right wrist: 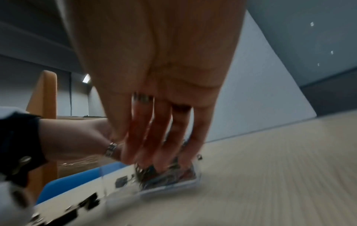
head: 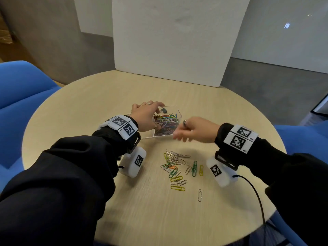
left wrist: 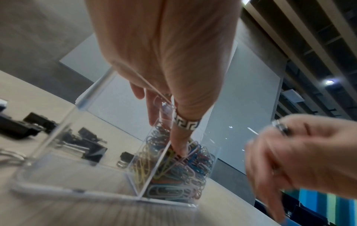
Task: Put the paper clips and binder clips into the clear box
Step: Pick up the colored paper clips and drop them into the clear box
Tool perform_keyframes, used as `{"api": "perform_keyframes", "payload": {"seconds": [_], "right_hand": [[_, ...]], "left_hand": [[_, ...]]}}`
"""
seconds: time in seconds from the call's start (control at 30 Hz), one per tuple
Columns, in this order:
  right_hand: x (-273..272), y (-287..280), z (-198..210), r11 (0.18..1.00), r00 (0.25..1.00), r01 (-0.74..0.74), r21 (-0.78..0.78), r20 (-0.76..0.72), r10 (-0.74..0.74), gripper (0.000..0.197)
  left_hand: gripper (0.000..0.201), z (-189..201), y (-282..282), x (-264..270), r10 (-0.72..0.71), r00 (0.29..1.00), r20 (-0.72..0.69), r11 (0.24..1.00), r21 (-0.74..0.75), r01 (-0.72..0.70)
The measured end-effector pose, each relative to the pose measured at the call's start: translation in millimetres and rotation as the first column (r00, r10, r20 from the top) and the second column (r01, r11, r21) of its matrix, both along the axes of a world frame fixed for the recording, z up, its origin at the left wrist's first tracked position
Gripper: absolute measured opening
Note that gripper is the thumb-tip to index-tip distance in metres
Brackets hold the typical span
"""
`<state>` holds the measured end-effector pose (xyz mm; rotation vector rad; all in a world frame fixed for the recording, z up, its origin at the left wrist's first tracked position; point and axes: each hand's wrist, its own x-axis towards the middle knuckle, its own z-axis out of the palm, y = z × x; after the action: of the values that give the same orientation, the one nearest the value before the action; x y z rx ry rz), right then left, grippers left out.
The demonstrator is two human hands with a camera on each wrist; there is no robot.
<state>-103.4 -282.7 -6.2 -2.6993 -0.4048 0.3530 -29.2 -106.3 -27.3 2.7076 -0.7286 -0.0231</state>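
Note:
The clear box (head: 174, 108) stands in the middle of the round table and holds a heap of coloured paper clips (head: 166, 123) and a dark binder clip (head: 164, 109). My left hand (head: 150, 116) holds the box's left side, fingers over the rim and the ringed thumb (left wrist: 179, 137) down on the paper clips (left wrist: 185, 169). More black binder clips (left wrist: 92, 151) show through the box wall (left wrist: 63, 130); whether they lie inside or outside is unclear. My right hand (head: 184, 134), blurred, hovers at the box's near right corner with fingers (right wrist: 160, 137) hanging and nothing visible in them. Several loose paper clips (head: 177, 166) lie nearer me.
One grey paper clip (head: 200, 194) lies apart toward the table's (head: 79, 107) near edge. A white board (head: 177, 41) stands at the far edge. Blue chairs (head: 21, 89) flank the table. A black cable (head: 255, 189) runs from my right wrist.

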Motion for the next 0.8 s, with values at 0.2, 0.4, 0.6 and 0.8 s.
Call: {"api": "perform_keyframes", "payload": {"seconds": [0.2, 0.4, 0.6, 0.8], "right_hand": [[-4.9, 26.9, -20.1, 0.963, 0.977, -0.193, -0.19, -0.131, 0.17, 0.033], [-23.0, 26.1, -16.4, 0.964, 0.954, -0.234, -0.125, -0.222, 0.203, 0.031], [-44.1, 22.4, -25.5, 0.953, 0.955, -0.244, -0.179, -0.218, 0.204, 0.061], [-50.2, 22.0, -32.6, 0.973, 0.966, -0.208, -0.097, -0.175, 0.189, 0.041]], "left_hand": [[0.071, 1.0, -0.2, -1.4, 0.004, 1.0, -0.005, 1.0, -0.005, -0.004], [0.071, 0.2, 0.2, 0.4, 0.001, 1.0, -0.003, 1.0, -0.013, -0.001], [0.071, 0.4, 0.1, 0.8, -0.003, 1.0, -0.004, 1.0, -0.006, 0.003], [0.071, -0.2, -0.1, 0.5, -0.002, 1.0, -0.003, 1.0, -0.011, 0.002]]}}
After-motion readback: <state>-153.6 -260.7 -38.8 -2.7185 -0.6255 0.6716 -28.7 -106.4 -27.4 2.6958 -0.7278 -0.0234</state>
